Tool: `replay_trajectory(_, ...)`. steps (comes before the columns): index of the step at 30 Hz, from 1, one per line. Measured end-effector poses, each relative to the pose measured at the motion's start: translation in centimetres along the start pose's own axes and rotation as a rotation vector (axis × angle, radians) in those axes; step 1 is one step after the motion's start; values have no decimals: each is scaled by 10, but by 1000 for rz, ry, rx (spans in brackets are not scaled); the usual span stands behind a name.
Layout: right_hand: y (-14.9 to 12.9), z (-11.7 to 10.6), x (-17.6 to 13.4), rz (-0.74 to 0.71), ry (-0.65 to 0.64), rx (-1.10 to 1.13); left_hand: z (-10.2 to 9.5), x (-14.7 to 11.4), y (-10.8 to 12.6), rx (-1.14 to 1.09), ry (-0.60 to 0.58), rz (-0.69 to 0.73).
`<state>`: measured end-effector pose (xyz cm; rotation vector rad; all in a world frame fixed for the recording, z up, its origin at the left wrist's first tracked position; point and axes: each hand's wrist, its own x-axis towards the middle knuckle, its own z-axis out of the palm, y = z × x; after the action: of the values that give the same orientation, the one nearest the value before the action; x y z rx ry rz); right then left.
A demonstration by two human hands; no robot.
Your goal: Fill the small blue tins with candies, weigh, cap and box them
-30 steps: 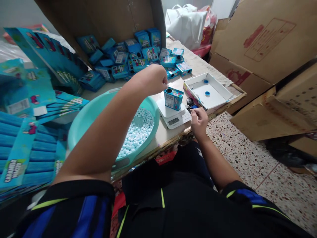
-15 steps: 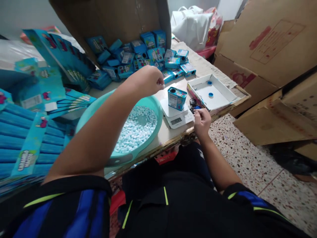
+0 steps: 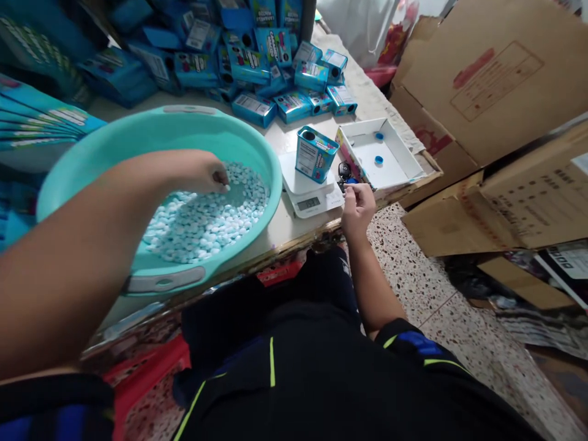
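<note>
My left hand (image 3: pixel 206 173) is over the turquoise basin (image 3: pixel 257 147), its fingers pinched on a small white candy at the tips. Many pale blue and white candies (image 3: pixel 206 229) cover part of the basin's bottom. To the right, a blue printed tin (image 3: pixel 316 154) with a round dark hole in its top stands upright on a white kitchen scale (image 3: pixel 316 199). The scale's display is lit, but its figures are blurred. My right hand (image 3: pixel 358 211) is closed beside the scale's right corner; what its fingertips hold, if anything, is too small to make out.
Several blue tins (image 3: pixel 248 64) are piled behind the basin. A shallow white box lid (image 3: pixel 392 162) with blue caps (image 3: pixel 378 160) lies right of the scale, and a dark key fob (image 3: pixel 344 169) between them. Cardboard boxes (image 3: pixel 500 79) stand at the right.
My left hand has come down and left from beside the tin to just above the candies. My right hand stays closed by the scale. The view has shifted.
</note>
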<state>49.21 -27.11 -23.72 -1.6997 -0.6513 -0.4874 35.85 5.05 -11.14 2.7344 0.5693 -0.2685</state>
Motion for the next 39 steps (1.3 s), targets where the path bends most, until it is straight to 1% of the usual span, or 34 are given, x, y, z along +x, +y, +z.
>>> replay_trajectory(3, -1, -1, 1, 7, 1, -7, 1, 1, 1, 165, -253, -1)
replay_trajectory(4, -1, -1, 1, 10, 4, -11, 1, 1, 1, 215, -299, 12)
replay_trajectory(5, -1, -1, 1, 12, 7, -17, 2, 3, -1, 250, -311, 32)
replay_trajectory(10, 2, 0, 0, 40, 4, -15, 7, 10, -8, 260, -223, 146)
replay_trajectory(12, 4, 0, 0, 109, 10, 41, 5, 8, -5, 232, -190, 106)
replay_trajectory(13, 5, 0, 1, 158, 26, 74, 2, 5, -1, 206, -150, 73)
replay_trajectory(15, 6, 0, 2, 257, 84, 132, -7, -3, 9, 135, -26, 15)
replay_trajectory(18, 5, 2, 2, 329, 154, 204, -22, -12, 34, 54, 136, -33)
replay_trajectory(20, 2, 4, 1, 343, 136, 243, -32, -12, 56, 51, 197, -39)
replay_trajectory(21, 1, 5, 0, 349, 116, 251, -35, -9, 68, 54, 228, -13)
replay_trajectory(23, -2, 6, 0, 364, 92, 246, -39, 0, 93, 48, 288, 110)
replay_trajectory(26, -4, 7, -1, 385, 104, 235, -38, 21, 125, -2, 367, 326)
replay_trajectory(28, -5, 6, -1, 389, 120, 230, -36, 33, 139, -44, 389, 400)
replay_trajectory(31, -3, 5, -1, 377, 136, 227, -32, 43, 150, -31, 359, 447)
replay_trajectory(36, 2, 3, -2, 339, 106, 196, -27, 48, 149, 94, 329, 425)
replay_trajectory(39, 3, 3, -4, 301, 89, 185, -26, 50, 143, 104, 327, 438)
